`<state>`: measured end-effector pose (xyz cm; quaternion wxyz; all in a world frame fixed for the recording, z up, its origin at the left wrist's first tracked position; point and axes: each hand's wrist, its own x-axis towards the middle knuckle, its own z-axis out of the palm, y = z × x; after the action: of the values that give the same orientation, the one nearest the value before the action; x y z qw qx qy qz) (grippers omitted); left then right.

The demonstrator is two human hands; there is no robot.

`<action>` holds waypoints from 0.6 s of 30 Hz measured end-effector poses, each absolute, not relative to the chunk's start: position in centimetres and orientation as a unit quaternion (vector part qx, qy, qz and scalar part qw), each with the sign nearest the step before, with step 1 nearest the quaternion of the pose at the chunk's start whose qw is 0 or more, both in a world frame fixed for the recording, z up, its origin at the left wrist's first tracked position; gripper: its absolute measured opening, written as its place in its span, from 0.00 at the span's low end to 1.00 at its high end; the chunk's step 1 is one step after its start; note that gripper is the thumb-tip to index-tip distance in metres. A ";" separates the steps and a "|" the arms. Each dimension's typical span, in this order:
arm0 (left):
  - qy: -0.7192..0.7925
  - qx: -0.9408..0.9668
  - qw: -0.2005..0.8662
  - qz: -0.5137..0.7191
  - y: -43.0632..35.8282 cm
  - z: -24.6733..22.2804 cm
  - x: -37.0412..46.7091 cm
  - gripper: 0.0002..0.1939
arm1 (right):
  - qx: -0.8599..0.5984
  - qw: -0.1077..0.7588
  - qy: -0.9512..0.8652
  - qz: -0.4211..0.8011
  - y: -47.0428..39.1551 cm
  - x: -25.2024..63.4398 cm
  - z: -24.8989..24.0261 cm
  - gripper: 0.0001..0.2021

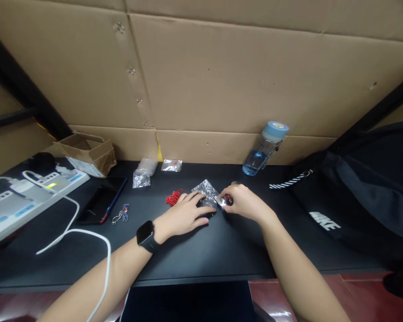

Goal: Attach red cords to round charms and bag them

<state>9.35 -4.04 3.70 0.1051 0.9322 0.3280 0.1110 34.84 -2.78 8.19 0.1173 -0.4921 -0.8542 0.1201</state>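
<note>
My left hand [187,213], with a black watch [147,235] on its wrist, lies with fingers spread over a crinkled clear plastic bag [204,190] on the black table. The fingertips press on the bag's lower part and hide some of it. A bundle of red cord [173,197] is just left of that hand. My right hand [241,202] is closed at the bag's right side, pinching a small shiny clear packet [224,200] with something dark red in it. The fingers cover part of this packet, and I cannot tell whether it is joined to the bag.
Small plastic packets [144,172] and a flat packet [171,165] lie toward the cardboard wall. A blue-capped bottle [263,150] stands back right, before a black bag [349,205]. Leftward are a tablet [102,201], keychain [125,213], paper bag [90,154] and power strip [30,203]; a white cable [108,255] crosses my left forearm.
</note>
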 end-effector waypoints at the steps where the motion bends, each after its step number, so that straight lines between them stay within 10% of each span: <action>1: 0.329 0.932 0.103 0.109 -4.1 3.6 9.4 0.22 | -0.491 0.114 -0.855 0.119 -2.8 34.8 8.2 0.11; 18: 0.335 0.932 0.088 0.104 -4.2 2.7 9.5 0.25 | -0.486 0.087 -0.859 0.136 -3.0 34.1 7.8 0.05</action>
<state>9.51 -4.21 2.66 0.0877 0.9324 0.3349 0.1041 34.13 -3.01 7.85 0.0869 -0.4858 -0.8590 0.1363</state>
